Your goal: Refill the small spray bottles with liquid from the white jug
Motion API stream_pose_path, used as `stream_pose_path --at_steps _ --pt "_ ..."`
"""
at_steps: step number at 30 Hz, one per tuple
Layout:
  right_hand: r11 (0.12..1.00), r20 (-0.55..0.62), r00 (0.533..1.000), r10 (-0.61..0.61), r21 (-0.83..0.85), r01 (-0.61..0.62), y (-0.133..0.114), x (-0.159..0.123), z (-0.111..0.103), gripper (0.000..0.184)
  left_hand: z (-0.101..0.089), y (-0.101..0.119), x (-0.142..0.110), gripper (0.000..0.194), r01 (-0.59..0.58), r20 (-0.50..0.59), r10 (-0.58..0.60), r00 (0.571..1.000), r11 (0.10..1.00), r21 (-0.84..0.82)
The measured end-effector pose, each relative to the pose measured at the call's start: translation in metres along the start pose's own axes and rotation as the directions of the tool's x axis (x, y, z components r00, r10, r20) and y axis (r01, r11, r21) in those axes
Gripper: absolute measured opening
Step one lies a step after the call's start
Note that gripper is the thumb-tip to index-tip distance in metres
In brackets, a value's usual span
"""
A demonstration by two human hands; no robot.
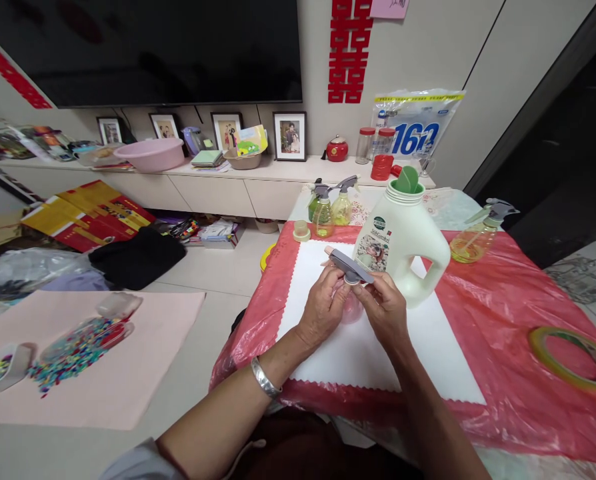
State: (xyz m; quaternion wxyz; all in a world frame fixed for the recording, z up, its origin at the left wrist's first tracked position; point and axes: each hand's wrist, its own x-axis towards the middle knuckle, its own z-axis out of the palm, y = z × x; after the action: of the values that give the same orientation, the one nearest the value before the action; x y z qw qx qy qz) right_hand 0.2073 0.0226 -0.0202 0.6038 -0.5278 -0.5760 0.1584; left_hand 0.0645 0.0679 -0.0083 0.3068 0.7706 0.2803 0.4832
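Note:
Both my hands are closed around the top of a small pink spray bottle point(352, 311) over the white sheet. Its grey trigger head point(351, 265) lies across the neck, pointing to the upper left. My left hand point(323, 307) grips the neck from the left, fingers partly hidden behind the head. From the other side, my right hand point(385, 308) pinches the neck and collar just under the head. A large pale green jug point(403, 233) stands right behind my right hand, its mouth uncapped with a green piece in it.
Spray bottles with yellowish liquid point(323, 217) stand at the back left, near a pale cap point(301, 231). Another spray bottle point(475, 237) is at the right. A roll of tape point(575, 358) lies on the red plastic cover point(503, 313). Colourful beads point(73, 353) cover part of a pink sheet.

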Motion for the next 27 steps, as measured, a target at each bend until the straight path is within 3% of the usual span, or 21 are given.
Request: stream_pose_path --at_steps 14,20,27 --pt "0.995 -0.049 0.999 0.016 -0.1 -0.021 -0.022 0.011 0.006 0.032 0.011 -0.009 -0.01 0.025 -0.004 -0.045 0.001 0.999 0.999 -0.047" --pt "0.989 -0.098 0.995 -0.006 -0.149 -0.009 -0.023 0.007 0.006 0.027 0.014 -0.008 -0.012 0.031 0.069 -0.052 -0.078 0.996 0.986 -0.155" --pt "0.991 -0.16 0.985 0.062 -0.107 -0.079 -0.017 0.004 0.011 0.031 0.017 -0.007 -0.015 0.035 0.111 -0.073 -0.131 0.989 0.966 -0.232"
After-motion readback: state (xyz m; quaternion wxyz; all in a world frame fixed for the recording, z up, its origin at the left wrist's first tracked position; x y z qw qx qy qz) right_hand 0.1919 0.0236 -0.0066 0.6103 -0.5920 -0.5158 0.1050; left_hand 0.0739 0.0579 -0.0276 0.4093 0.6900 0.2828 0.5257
